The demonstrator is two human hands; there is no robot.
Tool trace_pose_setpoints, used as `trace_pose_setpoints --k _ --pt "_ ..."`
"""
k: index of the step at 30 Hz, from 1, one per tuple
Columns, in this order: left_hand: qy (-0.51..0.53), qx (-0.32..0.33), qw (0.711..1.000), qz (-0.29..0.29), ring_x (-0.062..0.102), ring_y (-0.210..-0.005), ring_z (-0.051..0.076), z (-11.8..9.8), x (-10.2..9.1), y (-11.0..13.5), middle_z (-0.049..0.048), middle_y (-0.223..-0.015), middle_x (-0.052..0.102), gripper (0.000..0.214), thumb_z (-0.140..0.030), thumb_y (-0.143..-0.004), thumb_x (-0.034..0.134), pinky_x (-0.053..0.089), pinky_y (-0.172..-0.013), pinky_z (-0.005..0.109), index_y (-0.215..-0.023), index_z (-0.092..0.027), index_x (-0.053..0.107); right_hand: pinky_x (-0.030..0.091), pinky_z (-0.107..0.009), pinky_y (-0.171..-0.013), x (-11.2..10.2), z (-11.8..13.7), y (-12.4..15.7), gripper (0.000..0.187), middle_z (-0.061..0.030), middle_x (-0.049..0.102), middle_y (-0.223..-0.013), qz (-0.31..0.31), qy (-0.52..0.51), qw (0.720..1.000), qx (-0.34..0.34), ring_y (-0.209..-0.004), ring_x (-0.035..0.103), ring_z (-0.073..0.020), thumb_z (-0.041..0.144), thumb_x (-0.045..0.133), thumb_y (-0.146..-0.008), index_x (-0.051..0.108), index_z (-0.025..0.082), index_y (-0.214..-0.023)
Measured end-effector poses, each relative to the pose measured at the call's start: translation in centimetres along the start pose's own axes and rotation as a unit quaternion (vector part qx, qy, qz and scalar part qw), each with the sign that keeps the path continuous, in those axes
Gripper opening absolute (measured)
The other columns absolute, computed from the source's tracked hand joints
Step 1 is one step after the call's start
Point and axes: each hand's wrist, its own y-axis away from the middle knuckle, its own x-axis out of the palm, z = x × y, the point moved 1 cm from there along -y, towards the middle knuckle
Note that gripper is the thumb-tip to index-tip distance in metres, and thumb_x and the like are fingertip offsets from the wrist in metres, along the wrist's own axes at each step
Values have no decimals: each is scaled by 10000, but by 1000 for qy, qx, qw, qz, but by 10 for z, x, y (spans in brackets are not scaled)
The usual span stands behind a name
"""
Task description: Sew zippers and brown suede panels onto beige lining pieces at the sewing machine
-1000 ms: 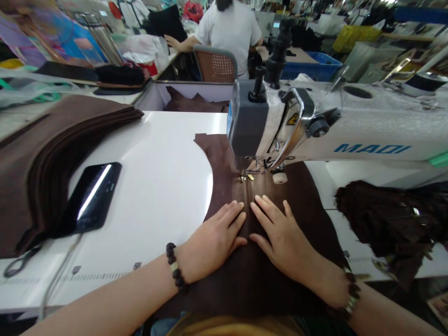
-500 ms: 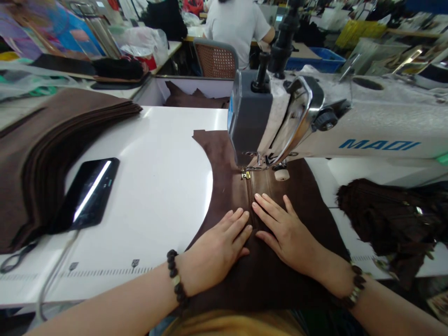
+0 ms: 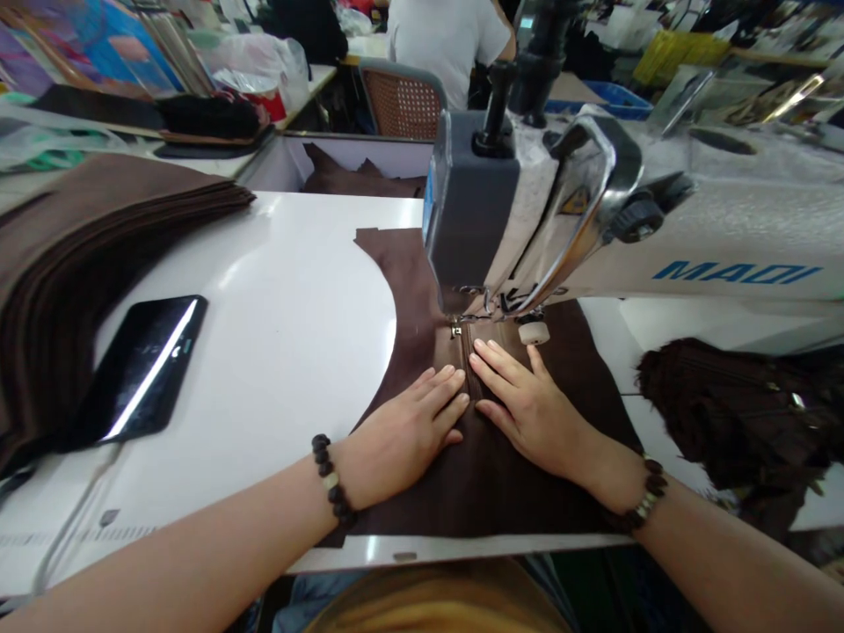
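A dark brown suede-like fabric piece (image 3: 409, 272) lies on the white table under the head of a white sewing machine (image 3: 692, 229). A brown zipper (image 3: 467, 352) runs down its middle toward the presser foot (image 3: 488, 308). My left hand (image 3: 402, 435) lies flat on the fabric just left of the zipper, fingers stretched out. My right hand (image 3: 527, 409) presses flat on the fabric right of the zipper, fingertips close to the foot. Both wrists wear bead bracelets.
A stack of brown fabric pieces (image 3: 79, 237) sits at the left, with a black phone (image 3: 141, 365) beside it. A heap of dark zippers (image 3: 731, 404) lies at the right. A person in a white shirt (image 3: 448, 40) sits at a bench behind.
Both hands have slid forward with the fabric toward the presser foot. The fabric's near edge has come up onto the table, and the view has shifted closer.
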Motion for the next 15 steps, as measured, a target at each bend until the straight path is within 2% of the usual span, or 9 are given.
trace_pose_setpoints --k 7,11,15 --pt "7 14 1000 -11 371 -1241 248 22 -5 -15 148 -1288 431 314 -229 -885 468 300 -1078 402 -1164 -87 487 250 -532 -1037 2 -17 -19 459 -124 318 -1398 -12 -29 999 -10 -1296 268 -222 285 358 -914 330 103 -1334" --pt "19 21 999 -16 396 -1216 238 33 -8 -22 127 -1285 422 289 -226 -894 443 310 -1072 391 -1153 -109 497 251 -516 -1045 -1 -24 -30 450 -137 419 -1330 -14 -56 998 -10 -1235 372 -222 277 392 -904 363 94 -1314" --pt "2 28 1000 -7 446 -1154 233 32 -9 -23 123 -1199 487 313 -234 -894 447 331 -1053 388 -1169 -87 485 289 -520 -1023 -4 -19 -32 438 -141 470 -1282 -19 -32 999 18 -1163 448 -242 262 429 -889 400 94 -1292"
